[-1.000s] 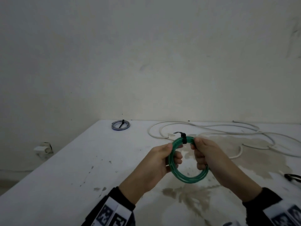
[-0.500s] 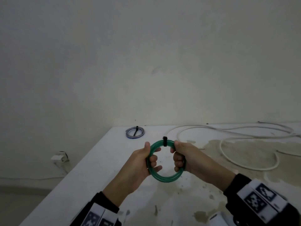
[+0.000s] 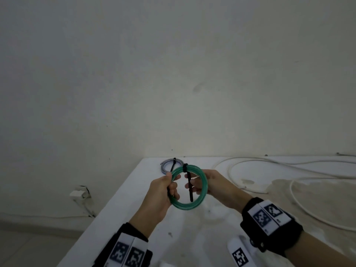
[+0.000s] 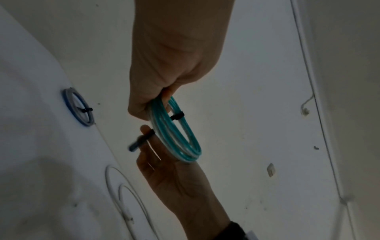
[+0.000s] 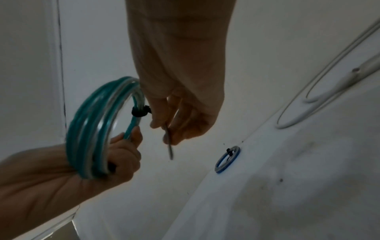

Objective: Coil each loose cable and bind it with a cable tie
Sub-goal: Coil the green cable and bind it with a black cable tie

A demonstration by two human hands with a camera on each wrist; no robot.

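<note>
Gripping green coil (image 3: 189,204) in left hand (image 3: 161,197); right hand (image 3: 209,183) pinching cable tie (image 3: 189,186) tail.

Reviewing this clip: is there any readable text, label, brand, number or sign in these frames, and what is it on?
No readable words, brands or numbers in any view.
White wrist tags with black square marker patterns: coded patterns, no letters; the tiny marks beneath are too small to read.
Green coiled cable and its black cable tie: no print visible.
Small blue-grey coil bound with a tie and loose white cable on the white table: no print visible.
</note>
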